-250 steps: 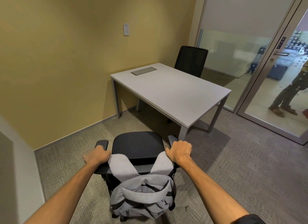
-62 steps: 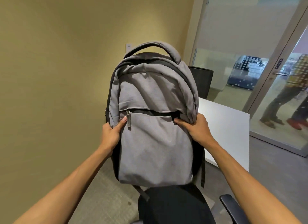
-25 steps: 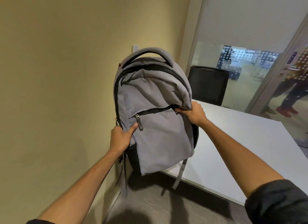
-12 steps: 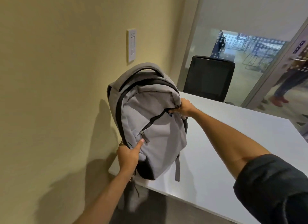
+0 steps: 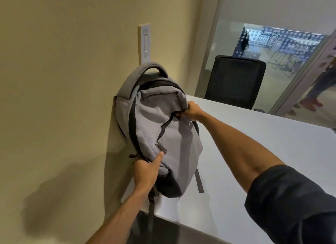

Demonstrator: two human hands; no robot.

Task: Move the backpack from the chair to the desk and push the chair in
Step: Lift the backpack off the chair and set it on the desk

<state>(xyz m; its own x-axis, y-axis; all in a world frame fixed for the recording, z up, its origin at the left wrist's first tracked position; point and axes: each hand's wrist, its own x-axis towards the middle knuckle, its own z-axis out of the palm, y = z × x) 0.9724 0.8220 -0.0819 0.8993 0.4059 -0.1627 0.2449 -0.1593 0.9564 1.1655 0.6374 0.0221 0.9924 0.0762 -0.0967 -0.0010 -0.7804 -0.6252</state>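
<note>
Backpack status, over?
Both hands gripping: left hand low on backpack, right hand at the upper edge. Backpack upright on desk corner, against the wall. Nothing in the way.

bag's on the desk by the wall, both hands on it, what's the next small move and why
Probably let go with both hands. The backpack already rests on the desk, leaning on the wall, with the left hand low and the right hand at the pocket.
</note>
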